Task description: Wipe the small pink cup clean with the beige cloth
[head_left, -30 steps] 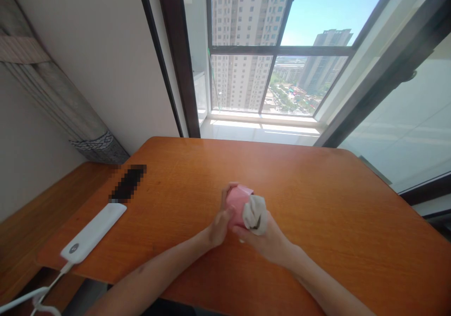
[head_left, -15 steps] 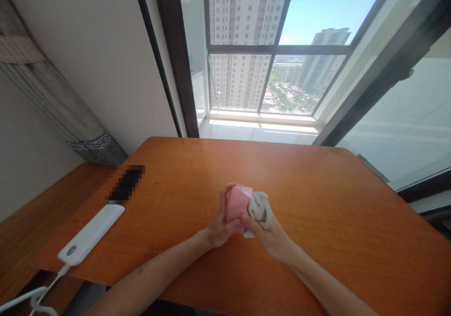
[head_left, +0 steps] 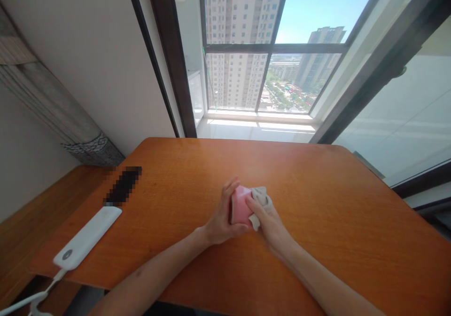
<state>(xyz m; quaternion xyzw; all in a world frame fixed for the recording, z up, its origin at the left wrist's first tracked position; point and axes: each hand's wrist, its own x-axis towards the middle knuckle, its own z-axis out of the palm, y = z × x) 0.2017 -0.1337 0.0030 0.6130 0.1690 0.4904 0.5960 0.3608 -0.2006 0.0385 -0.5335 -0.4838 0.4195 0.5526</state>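
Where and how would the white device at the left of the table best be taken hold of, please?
Probably by its long sides near the middle, hand coming from above: the white device lies flat, is long and narrow, its cord leaves the near end, and a dark pixelated patch adjoins the far end.

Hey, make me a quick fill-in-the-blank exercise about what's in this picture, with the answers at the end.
1. The left hand grips an object whose colour is ____.
2. The right hand holds a pale, crumpled ____ against that object.
3. A white device lies on the table, to the ____ of both hands.
4. Tall buildings show through the ____ beyond the table.

Missing words: pink; cloth; left; window.
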